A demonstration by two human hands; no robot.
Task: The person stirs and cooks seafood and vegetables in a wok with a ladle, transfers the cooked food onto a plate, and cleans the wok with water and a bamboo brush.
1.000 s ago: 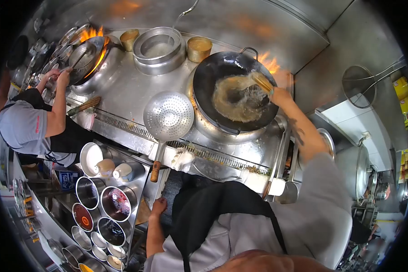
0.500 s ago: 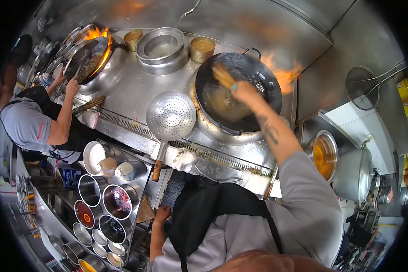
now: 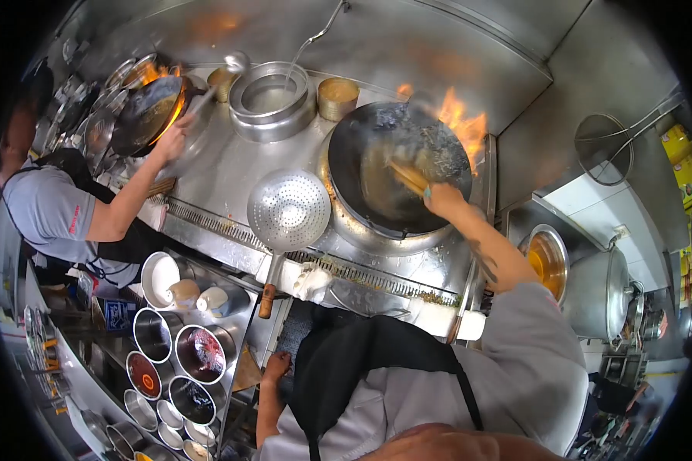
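Closed around a bamboo brush (image 3: 410, 177), my right hand (image 3: 444, 201) reaches over the right side of a large black wok (image 3: 354, 161). The brush's bristles are down in the wok, where the brownish liquid is blurred. Flames rise behind the wok's far right rim. My left hand (image 3: 277, 366) hangs low by the black apron, its fingers curled, and whether it holds anything is too small to tell. A perforated skimmer (image 3: 289, 209) with a wooden handle lies on the stove edge, left of the wok.
A co-worker (image 3: 61, 207) at the left holds a ladle (image 3: 237, 63) beside a flaming wok (image 3: 148, 115). Metal pots (image 3: 272, 100) and a tin (image 3: 337, 98) stand behind. Sauce containers (image 3: 201, 353) fill the lower left. A bowl of yellow liquid (image 3: 546, 261) is at right.
My right hand has moved with the brush from the wok's upper left toward its right side. The flames behind are taller. The co-worker's ladle has swung up and right, out of the other wok.
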